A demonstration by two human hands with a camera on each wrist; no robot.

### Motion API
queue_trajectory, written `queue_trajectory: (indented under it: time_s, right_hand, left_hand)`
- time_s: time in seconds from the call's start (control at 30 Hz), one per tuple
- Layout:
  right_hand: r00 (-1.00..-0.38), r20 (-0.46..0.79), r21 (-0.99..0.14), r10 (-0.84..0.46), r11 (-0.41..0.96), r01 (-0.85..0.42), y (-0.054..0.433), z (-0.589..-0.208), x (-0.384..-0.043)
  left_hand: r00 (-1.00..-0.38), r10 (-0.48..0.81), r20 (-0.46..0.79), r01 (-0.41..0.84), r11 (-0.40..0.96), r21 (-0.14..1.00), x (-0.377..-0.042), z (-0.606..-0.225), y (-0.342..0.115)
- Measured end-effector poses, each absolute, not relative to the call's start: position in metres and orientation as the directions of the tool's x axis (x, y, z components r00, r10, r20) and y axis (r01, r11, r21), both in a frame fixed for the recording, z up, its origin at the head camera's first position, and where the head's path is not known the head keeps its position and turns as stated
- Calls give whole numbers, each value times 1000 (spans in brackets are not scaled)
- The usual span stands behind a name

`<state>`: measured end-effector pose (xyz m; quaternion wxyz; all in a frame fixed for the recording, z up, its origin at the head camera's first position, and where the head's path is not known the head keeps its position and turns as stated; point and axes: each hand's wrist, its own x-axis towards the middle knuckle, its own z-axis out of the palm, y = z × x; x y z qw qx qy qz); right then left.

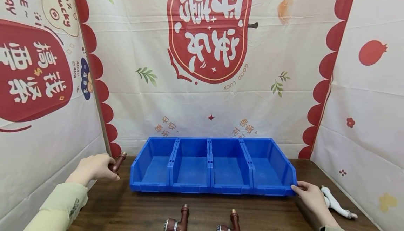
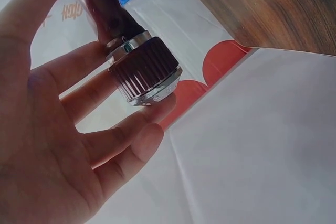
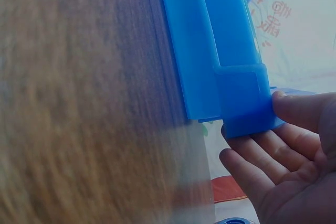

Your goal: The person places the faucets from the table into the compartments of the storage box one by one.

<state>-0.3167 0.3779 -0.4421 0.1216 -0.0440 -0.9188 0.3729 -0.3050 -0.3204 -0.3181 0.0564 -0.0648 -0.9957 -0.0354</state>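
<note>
My left hand pinches a dark brown angle valve between thumb and index finger, left of the blue divided storage bin. In the left wrist view the valve's ribbed knob, with chrome rings, hangs over the other, loosely spread fingers. My right hand grips the bin's front right corner. Seen from the right wrist, the thumb lies on one side of the blue corner and the fingers on the other. The bin's several compartments hold nothing.
Two more brown valves lie at the table's near edge, partly cut off by the frame. A white fitting lies beside my right hand. Printed cloth walls enclose the dark wooden table at the back and sides.
</note>
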Motion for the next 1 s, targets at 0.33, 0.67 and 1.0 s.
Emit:
queue_trajectory:
  time_s: [0.33,0.67,1.0]
  right_hand:
    - [-965,197,-697,172,717,-15,379,-443,-316]
    - [-965,197,-703,171,711,-18,379,-445,-316]
    - [-963,206,-695,174,719,-18,379,-446,-317]
  left_hand:
    - [-983,134,128,142,988,62,-306,-316,-320]
    - [-981,140,138,153,984,90,-310,-312,-318]
    - [-976,161,147,172,983,62,-311,-304,-314]
